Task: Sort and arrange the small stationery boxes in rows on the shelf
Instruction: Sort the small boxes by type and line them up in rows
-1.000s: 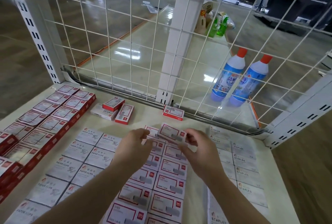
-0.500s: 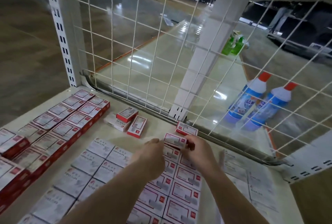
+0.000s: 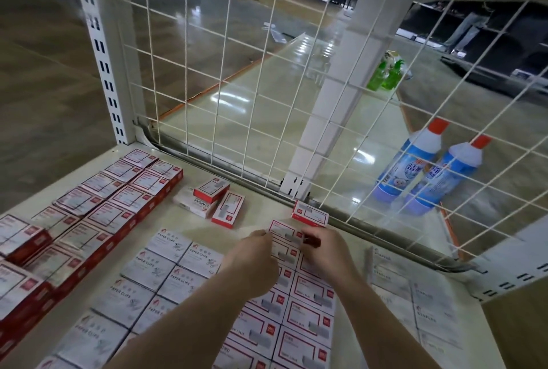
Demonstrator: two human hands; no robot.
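- A person's two bare hands meet at the far end of a double row of red-bordered boxes lying flat on a cream shelf.
- The left hand and right hand both pinch one small red-and-white box, the left at its near-left corner, the right over its right end, where a red side panel shows.
- The held box sits at the head of the left column of that double row, touching or just above the box behind it; which one cannot be told.
- Its long axis runs left to right across the shelf, matching the boxes below it; its printed face points up.
- Both hands are equally close to it. The open slot, as a judgement, is just right of the held box, under the right hand.
- One loose box lies just beyond the right hand, against the wire grid back, long axis also left to right. The right hand is nearer to it.
- Three more loose boxes lie in a jumble further left, one stacked on another, pointing different ways.
- White paper-clip boxes fill the rows to the left; faint white staples boxes lie to the right.
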